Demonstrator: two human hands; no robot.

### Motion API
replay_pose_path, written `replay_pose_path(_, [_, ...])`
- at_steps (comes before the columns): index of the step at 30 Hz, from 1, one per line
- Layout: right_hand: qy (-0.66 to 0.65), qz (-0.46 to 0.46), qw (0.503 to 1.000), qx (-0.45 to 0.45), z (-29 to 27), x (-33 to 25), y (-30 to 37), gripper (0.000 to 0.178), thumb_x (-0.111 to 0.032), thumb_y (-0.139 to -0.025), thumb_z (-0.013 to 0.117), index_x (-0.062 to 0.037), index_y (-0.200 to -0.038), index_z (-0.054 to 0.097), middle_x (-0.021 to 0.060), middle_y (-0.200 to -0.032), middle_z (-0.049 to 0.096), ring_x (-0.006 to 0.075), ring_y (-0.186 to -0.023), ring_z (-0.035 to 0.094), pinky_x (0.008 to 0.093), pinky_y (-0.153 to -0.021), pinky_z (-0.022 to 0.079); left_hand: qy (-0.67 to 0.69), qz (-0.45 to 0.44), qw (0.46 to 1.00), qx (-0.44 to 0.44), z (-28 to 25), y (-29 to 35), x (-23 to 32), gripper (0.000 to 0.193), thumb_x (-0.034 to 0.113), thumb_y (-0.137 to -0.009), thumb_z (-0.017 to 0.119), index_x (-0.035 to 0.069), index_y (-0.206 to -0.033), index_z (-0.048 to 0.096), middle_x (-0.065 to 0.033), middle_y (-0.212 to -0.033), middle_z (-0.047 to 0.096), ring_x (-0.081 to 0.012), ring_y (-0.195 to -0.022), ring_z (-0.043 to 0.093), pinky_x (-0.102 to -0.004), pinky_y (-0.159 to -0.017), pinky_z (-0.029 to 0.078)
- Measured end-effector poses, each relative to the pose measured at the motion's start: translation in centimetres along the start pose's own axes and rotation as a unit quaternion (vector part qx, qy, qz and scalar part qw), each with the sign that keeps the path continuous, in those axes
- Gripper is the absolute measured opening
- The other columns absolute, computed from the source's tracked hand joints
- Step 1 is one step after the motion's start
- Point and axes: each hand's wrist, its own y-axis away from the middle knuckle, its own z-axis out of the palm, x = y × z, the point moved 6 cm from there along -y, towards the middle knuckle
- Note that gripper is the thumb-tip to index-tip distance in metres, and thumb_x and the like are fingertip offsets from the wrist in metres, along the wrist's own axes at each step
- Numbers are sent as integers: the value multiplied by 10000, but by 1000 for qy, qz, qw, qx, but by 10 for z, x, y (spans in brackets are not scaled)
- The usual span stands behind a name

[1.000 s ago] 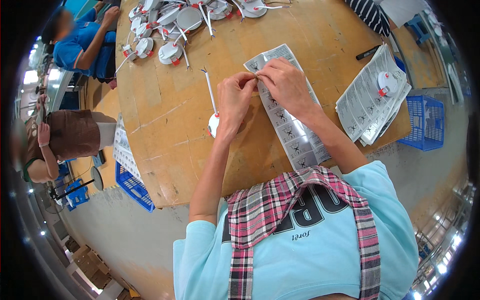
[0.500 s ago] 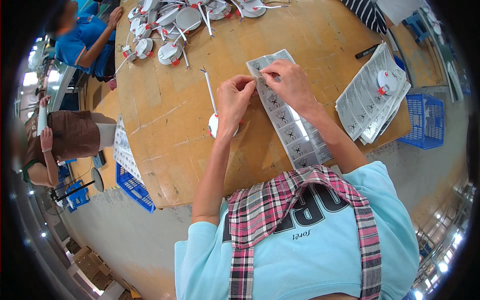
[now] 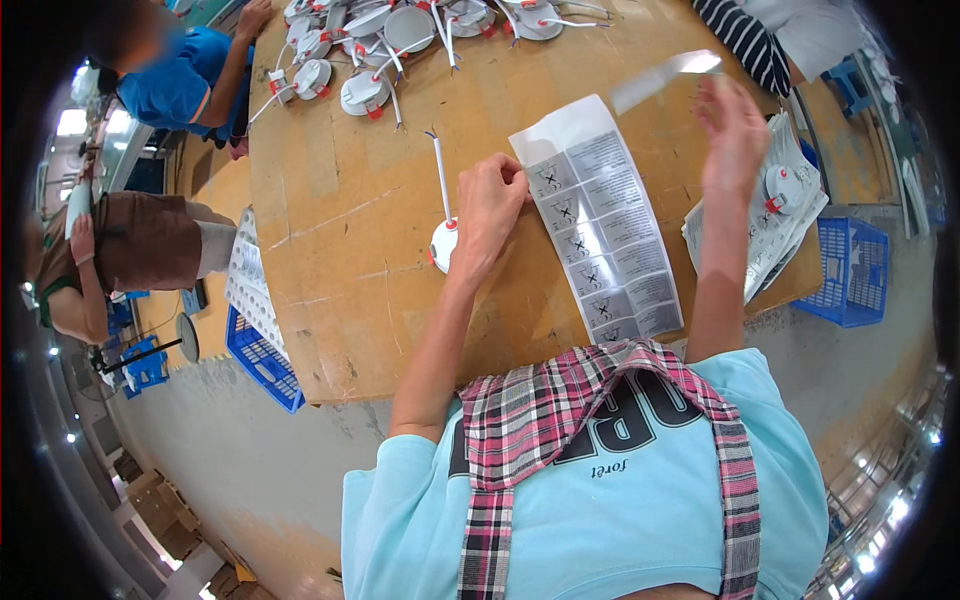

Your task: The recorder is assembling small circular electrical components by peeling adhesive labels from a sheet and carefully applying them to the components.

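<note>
My left hand is closed at the left edge of a label sheet, its fingertips pinched there; the fingers partly hide what they grip. The sheet is silvery grey with rows of printed labels and a pale bare band at its far end. My right hand is raised to the right, holding a thin shiny clear strip that trails to the left and is blurred. Next to my left wrist a round white downlight lies on the table, partly covered by the wrist, its white cable pointing away from me.
A pile of white downlights covers the far left of the table. More label sheets are stacked at the right, a downlight on top. Blue crates stand beyond the table edges. Two people are at the left; a striped sleeve is far right.
My right hand has moved away from the sheet, up and to the right, pulling the clear strip with it. The left hand stays by the sheet's edge.
</note>
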Motion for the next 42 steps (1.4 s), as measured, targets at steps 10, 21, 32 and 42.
replay_pose_path(10, [343, -340, 873, -64, 33, -65, 64, 56, -95, -834, 649, -82, -886, 667, 23, -873, 642, 193, -846, 574, 308, -770, 446, -137, 90, 986, 21, -19, 38, 60, 730, 333, -899, 623, -158, -1339, 312, -139, -927, 642, -197, -783, 642, -307, -669, 513])
replay_pose_path(21, [398, -474, 728, -294, 95, -42, 159, 160, -108, -684, 732, -113, -828, 664, -25, -943, 584, 224, -1023, 497, 456, -980, 312, 476, -48, 877, -47, -7, 41, 46, 422, 377, -906, 581, 10, -1106, 518, -99, -1082, 573, -158, -1002, 563, -340, -819, 478])
replay_pose_path(32, [285, -289, 830, -382, 101, -46, 123, 364, -252, -769, 712, -66, -1069, 627, 64, -1105, 540, 288, -1102, 426, 390, -969, 349, 337, 1, 936, -107, -43, 34, 32, 209, 196, -888, 619, 15, -995, 613, -54, -914, 657, -124, -820, 645, -266, -739, 535])
replay_pose_path(42, [158, 194, 767, -592, 129, 43, 121, 228, -197, -823, 704, -11, -954, 685, 18, -833, 656, 76, -766, 584, 229, -712, 453, 199, -20, 964, -176, -79, 25, 16, 227, 210, -830, 713, 15, -944, 678, -43, -845, 682, -91, -779, 623, -238, -754, 467])
